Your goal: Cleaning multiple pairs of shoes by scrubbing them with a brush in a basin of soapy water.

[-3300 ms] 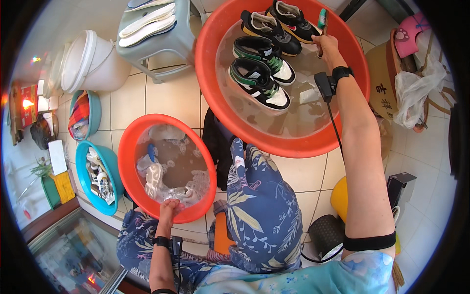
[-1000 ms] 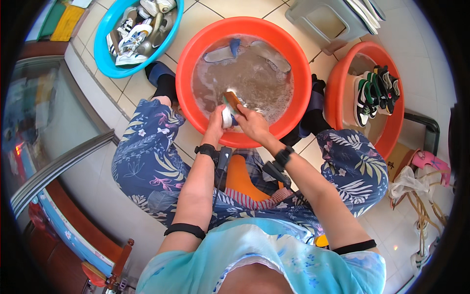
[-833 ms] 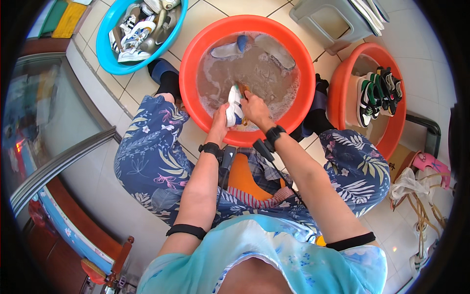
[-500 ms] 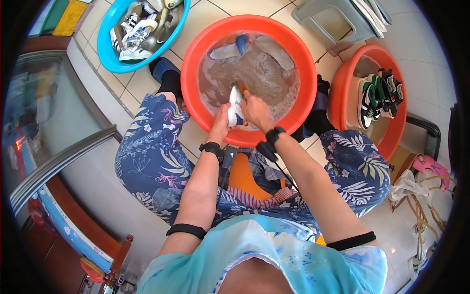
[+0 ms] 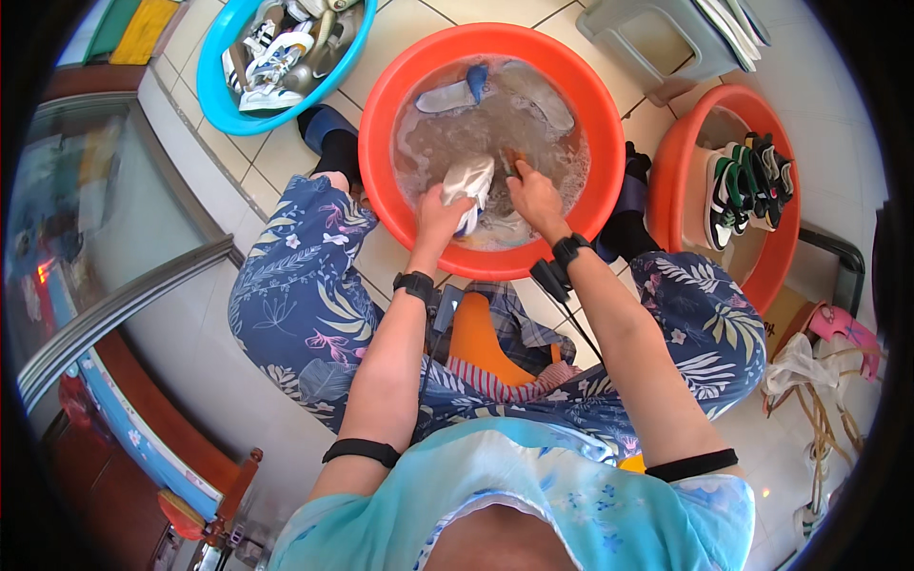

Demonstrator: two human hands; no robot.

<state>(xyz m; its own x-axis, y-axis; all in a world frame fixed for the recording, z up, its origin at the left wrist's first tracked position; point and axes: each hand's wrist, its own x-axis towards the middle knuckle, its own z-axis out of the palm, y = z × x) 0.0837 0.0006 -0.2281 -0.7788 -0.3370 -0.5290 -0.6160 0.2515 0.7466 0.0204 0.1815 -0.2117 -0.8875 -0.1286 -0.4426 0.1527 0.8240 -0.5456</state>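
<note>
The left hand (image 5: 441,219) holds a white shoe (image 5: 470,178) over the murky, foamy water in a red-orange basin (image 5: 379,114). Its fingers are closed on the near part of the shoe, the thumb lying across the top, so that the shoe points up and away beyond the fingertips; a blue patch shows just below the thumb. The shoe sits at the near side of the basin, between the two hands and inside the rim.

The right hand (image 5: 536,198) is to the right of the shoe and apart from it, its fingers bent and pinching a brown brush (image 5: 514,158), whose far end juts past the fingertips; the rest is hidden.

Toward the far side of the water lie a grey insole with a blue end (image 5: 447,98) and a second grey insole (image 5: 545,105), both well away from the fingers. A turquoise basin (image 5: 211,100) of shoes stands to the left, and another red-orange basin (image 5: 669,171) holding dark and green-trimmed shoes (image 5: 752,181) to the right.
</note>
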